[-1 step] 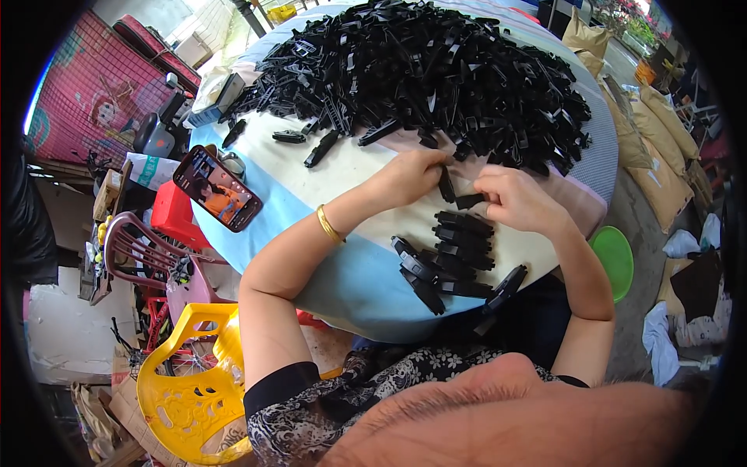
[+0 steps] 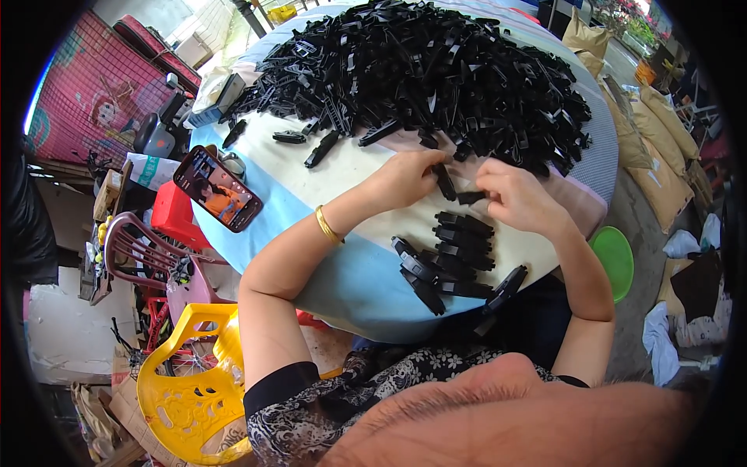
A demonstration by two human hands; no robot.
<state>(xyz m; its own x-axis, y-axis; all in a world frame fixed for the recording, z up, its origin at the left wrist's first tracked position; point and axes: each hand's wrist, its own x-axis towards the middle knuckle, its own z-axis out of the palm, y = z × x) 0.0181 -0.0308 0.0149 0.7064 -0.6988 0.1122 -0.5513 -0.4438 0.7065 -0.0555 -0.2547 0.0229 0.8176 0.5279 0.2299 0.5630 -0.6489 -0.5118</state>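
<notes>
- Little has changed: the slim, elongated black plastic piece [image 2: 445, 182] at the left hand [image 2: 406, 179] leans a touch more, its lower end slanting toward the right.
- The short black plastic piece [image 2: 470, 198] at the right hand [image 2: 520, 198] sits very slightly higher, and that hand's fingers have shifted a little with it.
- For the work in hand, this looks like a fine adjustment: two separate pieces are being handled close together (whether their near ends touch, I cannot tell).
- Left fingers: clamped on the upper end of the slim piece, though part of the grip is hidden.
- Right fingers: pinched together on the outer end of the short piece.
- Both pieces are over the pale part of the desk [image 2: 342, 292] with its striped cloth, between the big heap of glossy black plastic parts [image 2: 412, 78] and the neat row of black ribbed pieces [image 2: 464, 241].
- Against the earlier frame, the heap, the row and the dark-framed phone with a lit screen [image 2: 218, 188] lie as they did.
</notes>
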